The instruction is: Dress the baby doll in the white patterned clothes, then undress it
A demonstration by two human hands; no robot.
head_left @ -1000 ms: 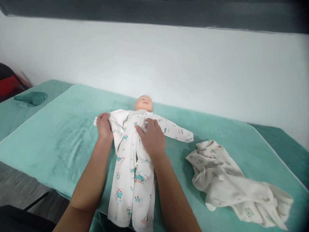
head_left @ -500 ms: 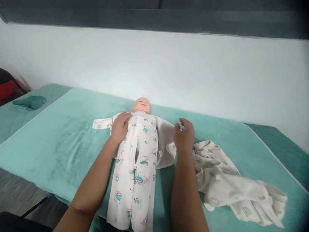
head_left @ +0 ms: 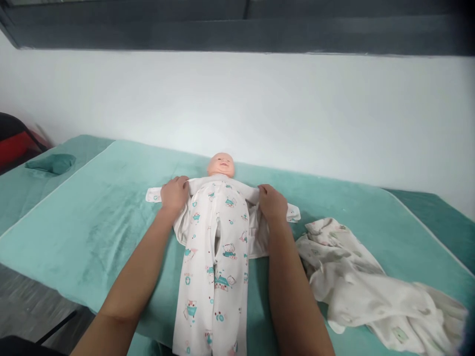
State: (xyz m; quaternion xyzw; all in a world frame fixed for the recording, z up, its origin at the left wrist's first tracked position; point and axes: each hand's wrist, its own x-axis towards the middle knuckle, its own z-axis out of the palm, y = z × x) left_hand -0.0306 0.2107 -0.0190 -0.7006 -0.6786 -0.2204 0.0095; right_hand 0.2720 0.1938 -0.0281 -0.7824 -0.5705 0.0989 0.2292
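Note:
A baby doll [head_left: 221, 164] lies face up, its head near the wall and its body hidden under clothing. Printed white baby trousers [head_left: 222, 232] are spread over its front, legs pointing toward me. Beneath them a white baby shirt [head_left: 258, 232] shows at both sides, sleeves stretched outward. My left hand [head_left: 175, 194] is closed on the shirt's left sleeve near the shoulder, the cuff poking out beyond it. My right hand [head_left: 272, 201] pinches the right sleeve, whose printed cuff also sticks out past the hand.
Both garments and doll rest on a green padded bed [head_left: 111, 198] with a face hole [head_left: 52, 164] at its left end. A crumpled patterned white cloth [head_left: 371, 287] lies at the right. The wall [head_left: 237, 109] stands directly behind, and a red and black object [head_left: 18, 143] is at far left.
My right hand has moved left and closed on the right sleeve, which is now stretched outward. The left hand has slid outward from the doll's chest onto the left sleeve.

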